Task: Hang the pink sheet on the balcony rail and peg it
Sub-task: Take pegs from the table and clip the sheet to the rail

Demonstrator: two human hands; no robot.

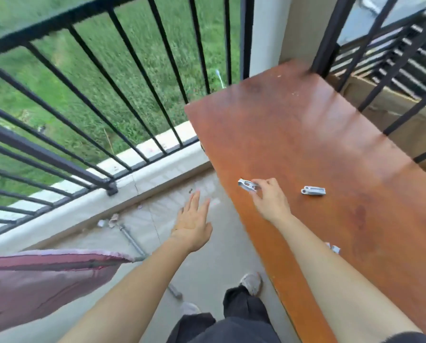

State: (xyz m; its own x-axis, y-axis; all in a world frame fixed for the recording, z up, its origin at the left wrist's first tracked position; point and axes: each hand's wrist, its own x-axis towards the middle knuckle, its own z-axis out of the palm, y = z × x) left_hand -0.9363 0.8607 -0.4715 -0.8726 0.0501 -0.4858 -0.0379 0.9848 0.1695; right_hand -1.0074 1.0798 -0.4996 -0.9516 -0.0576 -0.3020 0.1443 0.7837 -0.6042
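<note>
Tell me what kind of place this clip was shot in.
Most likely an upper-floor home balcony: a black metal railing on a low concrete curb, a grassy field far below, and a pink sheet at the left with laundry pegs on an orange-brown table.

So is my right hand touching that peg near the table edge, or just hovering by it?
Touching. The head view shows the right hand pinching the peg between thumb and fingertips, with no gap, at the edge of the brown table.
</note>
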